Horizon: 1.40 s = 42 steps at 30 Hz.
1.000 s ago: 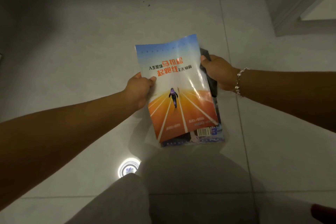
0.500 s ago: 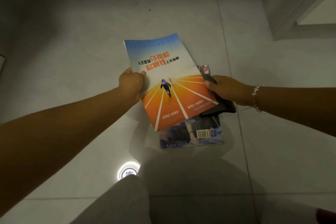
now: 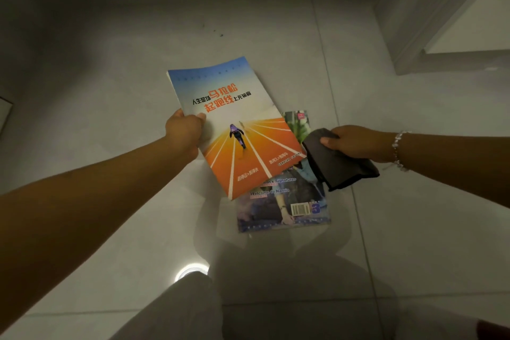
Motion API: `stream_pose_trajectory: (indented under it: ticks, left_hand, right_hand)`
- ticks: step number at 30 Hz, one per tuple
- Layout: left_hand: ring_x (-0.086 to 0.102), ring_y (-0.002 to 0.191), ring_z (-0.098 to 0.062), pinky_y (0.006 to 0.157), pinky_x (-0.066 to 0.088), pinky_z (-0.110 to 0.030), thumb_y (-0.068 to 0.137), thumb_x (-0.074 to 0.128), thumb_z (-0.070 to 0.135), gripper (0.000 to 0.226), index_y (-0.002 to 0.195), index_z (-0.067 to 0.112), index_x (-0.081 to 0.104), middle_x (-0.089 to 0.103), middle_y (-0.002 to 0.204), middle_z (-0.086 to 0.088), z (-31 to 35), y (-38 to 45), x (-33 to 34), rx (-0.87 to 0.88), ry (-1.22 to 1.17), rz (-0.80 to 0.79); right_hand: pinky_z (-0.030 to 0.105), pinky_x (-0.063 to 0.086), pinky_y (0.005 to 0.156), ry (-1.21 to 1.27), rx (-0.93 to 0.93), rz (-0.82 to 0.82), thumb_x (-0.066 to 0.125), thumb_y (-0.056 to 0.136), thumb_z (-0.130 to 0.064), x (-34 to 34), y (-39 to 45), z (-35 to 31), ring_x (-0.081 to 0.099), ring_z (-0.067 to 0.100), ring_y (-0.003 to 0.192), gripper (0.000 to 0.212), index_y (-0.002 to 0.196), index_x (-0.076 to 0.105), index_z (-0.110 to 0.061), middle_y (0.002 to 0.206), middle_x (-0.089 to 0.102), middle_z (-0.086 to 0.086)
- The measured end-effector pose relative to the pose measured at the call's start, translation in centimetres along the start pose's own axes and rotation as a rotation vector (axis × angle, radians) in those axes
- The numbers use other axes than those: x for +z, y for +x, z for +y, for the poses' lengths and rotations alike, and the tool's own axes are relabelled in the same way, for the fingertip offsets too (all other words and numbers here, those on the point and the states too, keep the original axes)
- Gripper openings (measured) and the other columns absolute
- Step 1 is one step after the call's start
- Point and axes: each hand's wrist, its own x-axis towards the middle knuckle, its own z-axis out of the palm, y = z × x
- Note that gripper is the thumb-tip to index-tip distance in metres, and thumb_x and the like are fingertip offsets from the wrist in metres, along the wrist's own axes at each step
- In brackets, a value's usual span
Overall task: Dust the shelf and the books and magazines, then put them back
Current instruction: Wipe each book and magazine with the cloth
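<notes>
My left hand [image 3: 185, 128] grips the left edge of a blue-and-orange booklet [image 3: 242, 143] with a runner on its cover, held tilted above the floor. My right hand [image 3: 356, 142] is closed on a dark grey cloth [image 3: 335, 164], just off the booklet's right edge and apart from it. Under both lies a magazine [image 3: 287, 207] flat on the floor, its lower half with a barcode showing; the booklet and cloth hide its upper part.
Pale glossy floor tiles [image 3: 110, 69] spread all around. A white door frame or cabinet base [image 3: 430, 36] stands at the upper right. My light trouser leg [image 3: 179, 309] fills the bottom middle, beside a round light reflection [image 3: 190, 269]. A dark edge crosses the top left.
My left hand has carried the booklet to the left, uncovering more of the magazine. My right hand with the cloth has come away from the booklet's right edge and moved rightward.
</notes>
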Motion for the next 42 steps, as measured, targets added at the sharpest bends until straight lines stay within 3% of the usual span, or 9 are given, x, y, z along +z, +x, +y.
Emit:
stream_pose_trajectory:
  ticks: [6, 11, 16, 20, 23, 27, 33, 36, 42]
  left_hand:
    - [0.059, 0.104, -0.027, 0.089, 0.051, -0.042, 0.095, 0.053, 0.005, 0.032, 0.125, 0.013, 0.053, 0.061, 0.123, -0.008, 0.7, -2.2, 0.4, 0.053, -0.008, -0.104]
    - [0.063, 0.098, -0.027, 0.080, 0.053, -0.040, 0.095, 0.053, 0.005, 0.031, 0.125, 0.014, 0.053, 0.063, 0.120, -0.008, 2.1, -4.7, 1.5, 0.054, -0.070, -0.219]
    - [0.066, 0.097, -0.028, 0.074, 0.057, -0.039, 0.096, 0.052, 0.009, 0.031, 0.127, 0.011, 0.055, 0.065, 0.119, -0.009, 4.1, -6.9, 2.1, 0.080, -0.148, -0.372]
    - [0.068, 0.089, -0.024, 0.070, 0.059, -0.032, 0.095, 0.055, 0.019, 0.034, 0.125, 0.002, 0.056, 0.065, 0.118, -0.018, 6.1, -9.0, 2.3, 0.100, -0.177, -0.493]
    - [0.068, 0.087, -0.022, 0.072, 0.060, -0.029, 0.094, 0.057, 0.025, 0.042, 0.122, -0.006, 0.057, 0.064, 0.116, -0.023, 7.7, -10.4, 2.1, 0.120, -0.158, -0.586]
    - [0.069, 0.094, -0.019, 0.071, 0.058, -0.025, 0.092, 0.059, 0.032, 0.041, 0.118, 0.000, 0.060, 0.068, 0.112, -0.017, 9.4, -11.7, 1.8, 0.152, -0.144, -0.628]
    - [0.067, 0.104, -0.021, 0.089, 0.055, -0.034, 0.089, 0.061, 0.030, 0.043, 0.125, 0.008, 0.055, 0.068, 0.115, -0.010, 11.7, -13.1, 1.7, 0.253, -0.178, -0.629]
    - [0.067, 0.103, -0.019, 0.092, 0.054, -0.035, 0.094, 0.054, 0.030, 0.037, 0.124, 0.009, 0.059, 0.070, 0.112, -0.008, 12.7, -14.2, 1.7, 0.304, -0.234, -0.648]
    - [0.065, 0.107, -0.019, 0.079, 0.058, -0.033, 0.084, 0.060, 0.036, 0.048, 0.127, 0.015, 0.057, 0.066, 0.117, -0.005, 15.0, -15.3, 1.9, 0.398, -0.253, -0.620]
  right_hand:
    - [0.031, 0.039, 0.083, 0.200, -0.079, 0.140, 0.041, 0.099, -0.037, -0.8, -0.5, -2.1, 0.050, 0.020, 0.095, 0.042, 0.121, 0.055, -0.004, 0.119, 0.057, 0.013]
    - [0.029, 0.045, 0.082, 0.380, -0.175, 0.136, 0.046, 0.098, -0.036, -1.4, -1.3, -5.1, 0.056, 0.019, 0.092, 0.037, 0.118, 0.057, -0.008, 0.106, 0.059, 0.006]
    - [0.031, 0.051, 0.084, 0.561, -0.265, 0.168, 0.050, 0.097, -0.033, -2.1, -2.5, -8.1, 0.063, 0.019, 0.095, 0.030, 0.115, 0.060, -0.011, 0.110, 0.066, 0.008]
    - [0.037, 0.052, 0.086, 0.551, -0.382, 0.157, 0.055, 0.092, -0.041, -3.0, -4.7, -10.1, 0.065, 0.024, 0.094, 0.039, 0.108, 0.063, -0.007, 0.103, 0.069, 0.013]
    - [0.029, 0.053, 0.075, 0.567, -0.472, 0.146, 0.062, 0.086, -0.043, -4.3, -6.6, -10.8, 0.067, 0.018, 0.081, 0.039, 0.101, 0.065, -0.007, 0.092, 0.070, 0.012]
    - [0.014, 0.047, 0.057, 0.473, -0.531, 0.198, 0.072, 0.078, -0.040, -6.5, -8.3, -11.5, 0.060, 0.002, 0.060, 0.028, 0.092, 0.067, -0.016, 0.071, 0.065, -0.004]
    - [0.021, 0.044, 0.056, 0.400, -0.595, 0.342, 0.071, 0.082, -0.028, -9.6, -9.9, -12.4, 0.057, 0.008, 0.057, 0.009, 0.077, 0.064, -0.026, 0.063, 0.061, -0.006]
    - [0.027, 0.045, 0.059, 0.390, -0.608, 0.431, 0.069, 0.081, -0.023, -10.7, -10.7, -12.8, 0.060, 0.021, 0.064, 0.009, 0.086, 0.068, -0.016, 0.075, 0.067, 0.009]
    - [0.026, 0.035, 0.054, 0.432, -0.620, 0.582, 0.062, 0.080, -0.008, -14.8, -12.4, -12.7, 0.047, 0.014, 0.055, 0.011, 0.075, 0.060, 0.001, 0.060, 0.051, 0.003]
